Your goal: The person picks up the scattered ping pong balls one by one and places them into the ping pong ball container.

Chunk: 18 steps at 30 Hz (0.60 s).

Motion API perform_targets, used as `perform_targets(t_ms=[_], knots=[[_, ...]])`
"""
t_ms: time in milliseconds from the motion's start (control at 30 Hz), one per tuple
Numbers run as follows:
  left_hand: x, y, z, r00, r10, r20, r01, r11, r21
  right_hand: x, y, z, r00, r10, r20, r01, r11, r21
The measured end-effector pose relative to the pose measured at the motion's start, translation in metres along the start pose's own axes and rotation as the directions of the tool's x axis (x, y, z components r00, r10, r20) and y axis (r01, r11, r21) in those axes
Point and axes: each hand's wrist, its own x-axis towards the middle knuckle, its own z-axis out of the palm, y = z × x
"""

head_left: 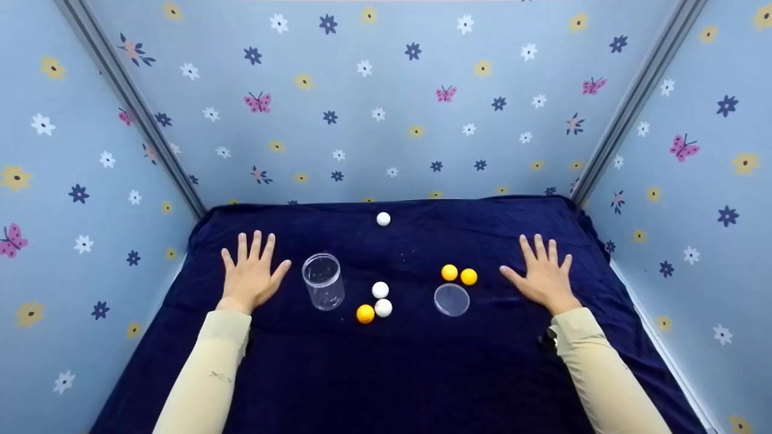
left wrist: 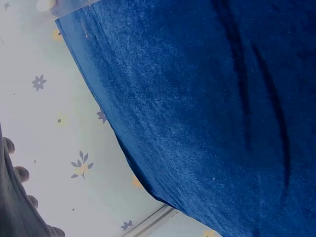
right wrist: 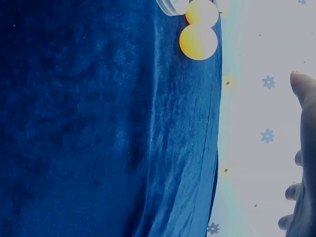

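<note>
My left hand [head_left: 251,278] is spread palm down at the left, fingers straight and holding nothing. Just to its right a clear plastic jar [head_left: 325,289] with an uncovered mouth stands on the dark blue cloth. My right hand [head_left: 544,276] is spread the same way at the right, its thumb pointing at two orange balls [head_left: 449,272]. Below those balls lies a clear round lid [head_left: 452,300]. Between jar and lid, two white balls [head_left: 380,290] and an orange ball [head_left: 365,314] sit in a cluster. In the right wrist view, orange balls [right wrist: 198,42] show near the top.
Another white ball [head_left: 383,219] lies near the cloth's back edge. The dark blue cloth [head_left: 386,374] covers the table. Flower-patterned walls [head_left: 386,96] enclose it at the back and both sides, with grey metal posts [head_left: 639,96] in the corners.
</note>
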Motion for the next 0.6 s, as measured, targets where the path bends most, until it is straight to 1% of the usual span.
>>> perform_targets(t_ms=[333,600], knots=[[-0.003,0.001,-0.011,1.000,0.019,0.020,-0.018,0.999,-0.030,0.007,-0.015,0.000,1.000,-0.016,-0.014,0.017,1.000,0.011],[-0.003,0.008,-0.016,0.996,0.089,0.023,-0.086,0.991,-0.101,0.011,-0.030,-0.001,0.999,-0.035,-0.011,0.035,0.999,0.020]])
